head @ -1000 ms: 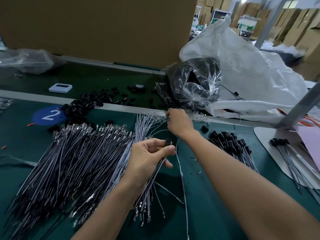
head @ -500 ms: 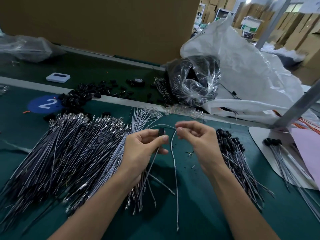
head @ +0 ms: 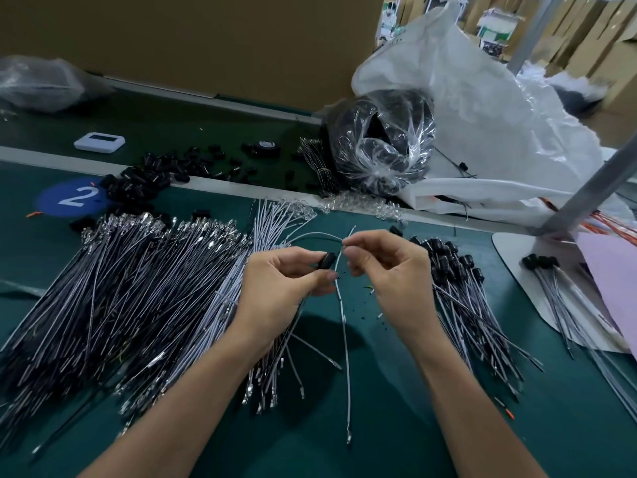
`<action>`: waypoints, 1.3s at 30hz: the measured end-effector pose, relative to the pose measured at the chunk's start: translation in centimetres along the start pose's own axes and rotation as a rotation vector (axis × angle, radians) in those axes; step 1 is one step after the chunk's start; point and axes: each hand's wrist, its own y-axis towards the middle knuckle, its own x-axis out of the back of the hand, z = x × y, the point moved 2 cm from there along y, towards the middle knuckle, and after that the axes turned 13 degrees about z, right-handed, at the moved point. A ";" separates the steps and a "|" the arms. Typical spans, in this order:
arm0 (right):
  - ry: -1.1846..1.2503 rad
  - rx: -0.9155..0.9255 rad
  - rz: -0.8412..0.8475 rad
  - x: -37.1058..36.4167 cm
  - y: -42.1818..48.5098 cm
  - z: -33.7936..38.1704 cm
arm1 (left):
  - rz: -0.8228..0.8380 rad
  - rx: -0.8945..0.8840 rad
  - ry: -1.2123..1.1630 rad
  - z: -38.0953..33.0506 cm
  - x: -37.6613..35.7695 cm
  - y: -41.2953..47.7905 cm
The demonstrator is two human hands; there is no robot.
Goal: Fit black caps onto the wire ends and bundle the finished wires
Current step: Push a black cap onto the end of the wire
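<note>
My left hand point(head: 282, 281) pinches a small black cap point(head: 326, 261) between thumb and fingers and also holds a bunch of grey wires that hang down under it. My right hand point(head: 389, 270) pinches the upper part of one grey wire point(head: 344, 326), just right of the cap; the wire hangs toward me with its metal end low on the mat. A big fan of uncapped wires point(head: 120, 291) lies to the left. Capped wires point(head: 458, 288) lie in a pile to the right. Loose black caps point(head: 148, 174) are scattered behind.
A clear bag of black parts point(head: 382, 143) and a large white sack point(head: 499, 125) stand at the back right. A white tray point(head: 517, 267) with a few capped wires sits right, beside a slanted metal post point(head: 593, 188). A small white device point(head: 99, 142) lies far left.
My right hand came back from the far wire pile with one wire and now holds it beside the cap in my left hand. The view shifted slightly.
</note>
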 end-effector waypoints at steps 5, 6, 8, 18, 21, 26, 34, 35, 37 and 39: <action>-0.058 -0.028 0.038 0.1 0.0 -0.3 | 0.047 0.007 0.040 0.4 0.1 0.0; -0.050 -0.039 0.057 0.2 -0.1 -0.3 | 0.059 0.013 0.047 0.4 0.2 0.0; -0.026 -0.048 0.105 0.5 0.0 -0.4 | 0.071 0.022 0.060 0.5 0.3 0.1; 0.076 -0.099 0.121 1.0 -0.2 -0.7 | 0.079 0.064 0.002 0.5 0.1 0.2; 0.140 -0.122 0.140 1.1 -0.2 -0.7 | 0.060 0.058 -0.011 0.4 0.1 0.2; 0.264 -0.151 0.188 1.4 -0.4 -0.5 | 0.116 -0.006 0.023 0.3 -0.1 0.1; 0.335 -0.154 0.185 0.9 -0.6 -0.8 | 0.132 -0.058 0.030 0.1 -0.2 -0.2; 0.349 -0.151 0.186 0.8 -0.7 -0.9 | 0.142 -0.064 0.021 0.1 -0.3 -0.2; 0.369 -0.146 0.190 0.8 -0.8 -1.0 | 0.156 -0.072 0.004 0.0 -0.3 -0.2; 0.375 -0.142 0.196 0.8 -0.8 -1.0 | 0.159 -0.079 -0.006 0.0 -0.4 -0.2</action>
